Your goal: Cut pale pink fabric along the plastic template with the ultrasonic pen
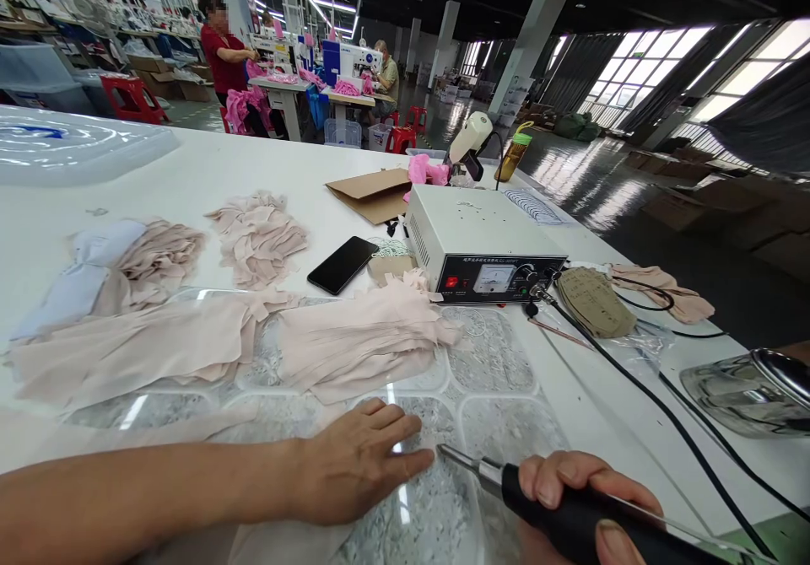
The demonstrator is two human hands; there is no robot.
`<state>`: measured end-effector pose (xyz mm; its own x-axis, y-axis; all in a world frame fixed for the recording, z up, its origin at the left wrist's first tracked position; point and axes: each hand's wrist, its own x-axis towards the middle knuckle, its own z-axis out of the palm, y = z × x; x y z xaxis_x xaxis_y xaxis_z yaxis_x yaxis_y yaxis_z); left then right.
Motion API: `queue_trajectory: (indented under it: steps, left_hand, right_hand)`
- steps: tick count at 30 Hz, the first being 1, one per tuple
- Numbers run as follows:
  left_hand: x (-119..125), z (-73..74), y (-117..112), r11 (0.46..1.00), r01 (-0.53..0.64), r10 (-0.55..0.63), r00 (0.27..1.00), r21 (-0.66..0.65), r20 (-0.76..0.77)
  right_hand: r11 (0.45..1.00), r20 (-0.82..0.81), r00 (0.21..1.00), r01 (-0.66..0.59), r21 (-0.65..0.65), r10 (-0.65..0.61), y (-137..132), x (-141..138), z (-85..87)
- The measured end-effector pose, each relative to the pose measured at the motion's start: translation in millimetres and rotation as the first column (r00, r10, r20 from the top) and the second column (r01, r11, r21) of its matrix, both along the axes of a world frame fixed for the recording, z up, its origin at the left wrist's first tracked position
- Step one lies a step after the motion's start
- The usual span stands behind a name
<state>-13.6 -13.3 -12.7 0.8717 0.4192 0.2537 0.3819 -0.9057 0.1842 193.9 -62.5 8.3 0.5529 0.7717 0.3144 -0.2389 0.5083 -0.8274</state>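
Black-handled tool (550, 519), rear end cut off by the picture's edge; right hand (588, 472), cropped below, palm hidden by the handle. Left forearm (208, 485), cropped at the left edge, covering part of the pale cloth (291, 544) beside it, itself cropped below. Clear jar (727, 396), cropped at right; dial (495, 278) markings and writing on the olive pad (595, 302), too small to read.

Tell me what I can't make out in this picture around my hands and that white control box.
All in the head view:
- Whatever lies under your left hand: hidden by the hand.
- Rear end of the black-handled tool: cut off by the bottom edge.
- Part of your right hand: same edge.
- Reading on the white control box's meter: too small.
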Motion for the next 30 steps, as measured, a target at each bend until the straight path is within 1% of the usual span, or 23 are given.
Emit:
queue_trajectory:
  steps: [3,6,11,15,21,24,27,30]
  left_hand:
    - [1,1.9,1,1.000,-0.002,0.002,1.000,0.008,-0.001]
    - [-1,3.4,1,1.000,0.012,-0.012,1.000,0.007,-0.014]
    - [-12,6.3,-2,0.999,0.024,-0.025,1.000,-0.024,-0.007]
    - [-20,8.2,-9,1.000,0.009,-0.009,1.000,-0.029,-0.009]
    - [-23,7.3,-12,1.000,0.005,-0.005,1.000,-0.015,0.012]
    - [-23,5.5,-12,1.000,0.005,-0.005,1.000,-0.012,0.028]
    - [-23,4.0,-12,1.000,-0.006,0.006,0.999,-0.007,0.036]
    - [-23,2.8,-12,1.000,-0.011,0.011,0.999,-0.008,0.040]
  right_hand:
    - [1.000,0.024,1.000,-0.015,-0.009,0.015,-1,1,-2.4]
    - [1.000,0.016,1.000,0.008,-0.010,-0.008,0,0,-4.7]
    - [1.000,-0.011,1.000,0.022,-0.017,-0.023,0,-1,-6.4]
    - [0.998,-0.011,0.999,0.048,-0.033,-0.049,0,-2,-7.5]
    - [0.998,0.005,0.998,0.062,-0.034,-0.061,0,-4,-2.4]
    - [0.999,0.022,1.000,-0.001,-0.045,0.002,-3,-6,1.5]
    - [0.996,0.022,0.996,-0.088,-0.016,0.089,-3,-10,2.3]
    - [0.994,0.018,0.994,-0.110,0.010,0.110,-1,-15,1.6]
